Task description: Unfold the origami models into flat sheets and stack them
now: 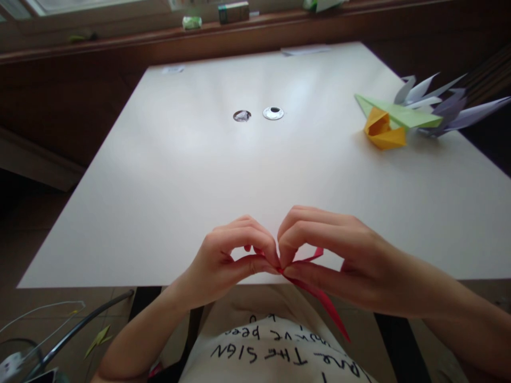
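Note:
Above the near edge of the white table, my left hand (pixel 239 247) and my right hand (pixel 327 244) meet fingertip to fingertip. Both are closed in a pinch on a narrow red folded paper strip (pixel 323 300). One end of the strip hangs down to the right below my right thumb, and a shorter piece shows between my right fingers and thumb. The part between the fingertips is mostly hidden.
At the right of the white table (pixel 159 186) lie a yellow folded paper (pixel 383 130), a green folded paper (pixel 403 111) and white and lilac paper cranes (pixel 451 109). Two round holes pierce the tabletop. A small box (pixel 233 13) stands on the windowsill.

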A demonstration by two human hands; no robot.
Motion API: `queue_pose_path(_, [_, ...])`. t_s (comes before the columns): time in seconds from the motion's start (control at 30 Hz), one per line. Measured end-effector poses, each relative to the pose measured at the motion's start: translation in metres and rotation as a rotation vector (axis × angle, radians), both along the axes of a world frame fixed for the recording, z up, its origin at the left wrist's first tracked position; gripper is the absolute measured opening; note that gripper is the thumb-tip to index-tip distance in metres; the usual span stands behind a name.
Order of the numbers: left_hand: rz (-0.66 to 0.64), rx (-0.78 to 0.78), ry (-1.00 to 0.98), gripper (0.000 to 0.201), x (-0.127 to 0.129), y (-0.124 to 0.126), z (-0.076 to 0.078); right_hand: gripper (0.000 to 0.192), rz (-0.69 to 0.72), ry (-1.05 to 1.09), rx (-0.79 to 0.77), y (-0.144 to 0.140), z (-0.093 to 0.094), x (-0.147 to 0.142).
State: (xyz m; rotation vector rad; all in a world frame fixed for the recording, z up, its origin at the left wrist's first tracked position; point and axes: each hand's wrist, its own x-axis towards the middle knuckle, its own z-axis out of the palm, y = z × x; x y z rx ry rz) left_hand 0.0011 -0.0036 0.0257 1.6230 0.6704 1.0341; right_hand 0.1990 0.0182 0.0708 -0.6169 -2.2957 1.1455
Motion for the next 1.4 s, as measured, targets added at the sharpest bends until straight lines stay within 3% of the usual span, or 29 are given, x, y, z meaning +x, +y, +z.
queue_pose_path(0.4, [0.030,-0.012,-0.060,0.005,0.000,0.000,-0.004,0.002,-0.085,0.056,-0.166,0.000,-0.010,-0.001])
queue_pose_path(0.7, [-0.052,-0.045,-0.049,0.003,-0.001,0.004,-0.007,0.008,-0.001,0.058,-0.307,0.004,-0.012,0.000])
queue_pose_path(1.03, [0.067,0.105,-0.074,0.014,0.002,0.001,-0.003,0.005,-0.132,0.057,-0.162,-0.003,-0.006,-0.005])
queue_pose_path(1.4, [0.010,0.113,-0.089,0.005,0.001,0.002,-0.003,0.004,-0.097,0.043,-0.226,-0.002,-0.005,-0.006])
